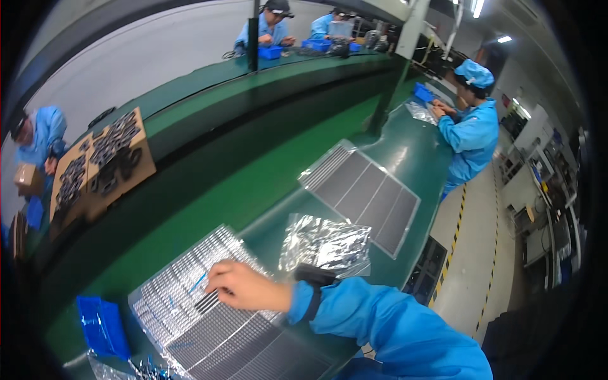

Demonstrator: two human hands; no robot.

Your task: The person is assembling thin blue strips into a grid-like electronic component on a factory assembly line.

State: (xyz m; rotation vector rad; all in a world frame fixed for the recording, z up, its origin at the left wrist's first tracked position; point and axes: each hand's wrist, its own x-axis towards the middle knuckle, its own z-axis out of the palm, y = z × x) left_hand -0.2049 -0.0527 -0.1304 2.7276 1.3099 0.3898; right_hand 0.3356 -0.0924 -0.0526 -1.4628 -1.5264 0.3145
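My right hand (pixel 237 286) reaches in from the right in a blue sleeve, a dark band around the wrist. Its fingers are curled and pinched together low over a ribbed tray (pixel 221 345) with silvery and dark grey sections. Whatever lies between the fingertips is too small to make out. A thin blue strip (pixel 198 282) shows on the tray beside the fingers, and a few more bluish bits lie in its rows. Beyond the wrist, a crumpled clear plastic bag (pixel 324 244) rests on the green bench. My left hand is out of view.
A blue bin (pixel 102 326) stands left of the tray, near small dark and blue parts (pixel 151 368). Farther along the bench lies a second ribbed tray (pixel 364 196). A co-worker (pixel 472 130) works at its far end. Across the way, cardboard (pixel 142 149) carries many black parts.
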